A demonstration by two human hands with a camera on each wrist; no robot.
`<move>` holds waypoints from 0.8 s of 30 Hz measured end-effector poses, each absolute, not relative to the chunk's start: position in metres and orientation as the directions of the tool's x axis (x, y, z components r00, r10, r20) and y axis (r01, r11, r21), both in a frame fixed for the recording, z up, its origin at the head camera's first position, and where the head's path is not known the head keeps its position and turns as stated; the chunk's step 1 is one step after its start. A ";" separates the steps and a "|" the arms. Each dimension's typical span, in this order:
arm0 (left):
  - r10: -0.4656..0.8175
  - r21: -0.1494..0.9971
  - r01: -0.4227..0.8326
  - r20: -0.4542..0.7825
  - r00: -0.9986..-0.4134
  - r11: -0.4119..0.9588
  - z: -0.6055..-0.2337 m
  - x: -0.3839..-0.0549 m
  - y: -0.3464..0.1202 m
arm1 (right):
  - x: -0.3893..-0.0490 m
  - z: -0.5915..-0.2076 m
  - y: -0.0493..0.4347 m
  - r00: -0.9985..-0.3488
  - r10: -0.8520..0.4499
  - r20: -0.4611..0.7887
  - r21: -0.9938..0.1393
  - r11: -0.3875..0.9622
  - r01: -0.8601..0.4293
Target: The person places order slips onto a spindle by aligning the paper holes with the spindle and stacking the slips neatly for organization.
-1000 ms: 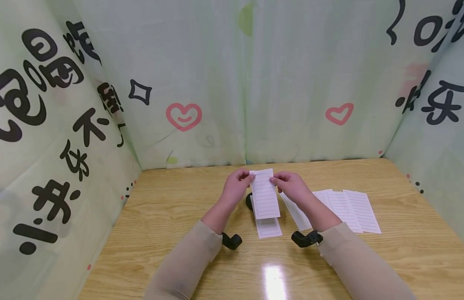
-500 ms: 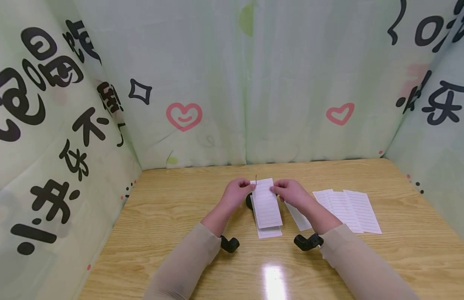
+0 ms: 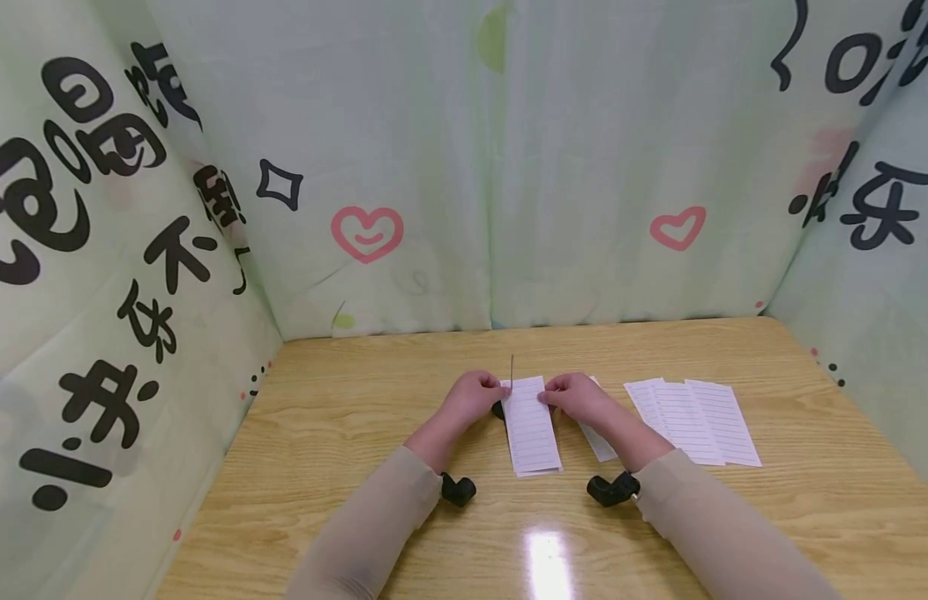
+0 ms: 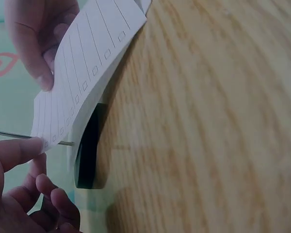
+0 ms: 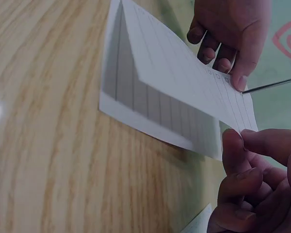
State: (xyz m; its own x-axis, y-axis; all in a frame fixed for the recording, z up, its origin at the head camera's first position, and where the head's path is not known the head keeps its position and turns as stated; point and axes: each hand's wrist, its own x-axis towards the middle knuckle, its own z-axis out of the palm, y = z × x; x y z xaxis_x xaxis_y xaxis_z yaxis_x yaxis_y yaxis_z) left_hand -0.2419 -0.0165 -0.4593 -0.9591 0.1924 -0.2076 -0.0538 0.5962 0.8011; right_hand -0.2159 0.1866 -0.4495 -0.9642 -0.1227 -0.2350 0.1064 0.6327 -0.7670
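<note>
The paper slip [image 3: 531,429], white and printed with lines, is a little below the centre of the head view, between your two hands. In the far left of that view there is a pale curtain [image 3: 232,417] with big black characters. Next, from the lower left, comes your left sleeve [image 3: 374,525], with a black wrist device [image 3: 458,490] at its cuff. Your left hand [image 3: 470,398] pinches the upper left corner of the slip between thumb and finger. Just beside this thumb, a thin metal spike [image 4: 12,134] goes through the slip; its black base [image 4: 88,150] shows below the paper in the left wrist view. In the right wrist view, a second lined slip [image 5: 157,116] is under the first one, and the two are apart at the near end. Your right hand [image 3: 580,398] pinches the right edge of the slip, so both your hands are clamped on the same paper. Partly hidden by your right arm, another slip [image 3: 601,444] lies on the wooden table [image 3: 321,417]. Further right, more lined slips [image 3: 722,425] lie overlapping like a fan.
</note>
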 end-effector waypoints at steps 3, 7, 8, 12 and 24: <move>0.191 0.783 -0.066 -0.231 -0.954 0.619 -0.462 -0.243 -0.016 | -0.216 -0.453 0.187 -0.965 -0.108 -0.238 -0.738 0.666 0.107; 0.185 0.757 -0.071 -0.248 -0.951 0.650 -0.466 -0.245 -0.014 | -0.217 -0.456 0.187 -0.964 -0.107 -0.242 -0.710 0.697 0.101; 0.186 0.749 -0.068 -0.249 -0.950 0.659 -0.467 -0.245 -0.014 | -0.217 -0.457 0.187 -0.964 -0.108 -0.243 -0.702 0.706 0.098; 0.197 0.716 -0.047 -0.254 -0.947 0.697 -0.468 -0.247 -0.014 | -0.217 -0.459 0.187 -0.959 -0.102 -0.265 -0.684 0.721 0.113; 0.196 0.644 -0.006 -0.242 -0.950 0.765 -0.467 -0.247 -0.012 | -0.214 -0.457 0.182 -0.959 -0.067 -0.274 -0.635 0.762 0.128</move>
State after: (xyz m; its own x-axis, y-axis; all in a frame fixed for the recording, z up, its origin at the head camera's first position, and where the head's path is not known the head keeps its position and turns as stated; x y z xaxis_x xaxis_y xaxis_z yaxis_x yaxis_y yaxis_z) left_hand -0.2466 -0.0121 -0.4668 -0.9504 0.1958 -0.2417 -0.0060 0.7653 0.6437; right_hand -0.2135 0.1820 -0.4570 -0.9592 -0.0674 -0.2745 0.1282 0.7617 -0.6351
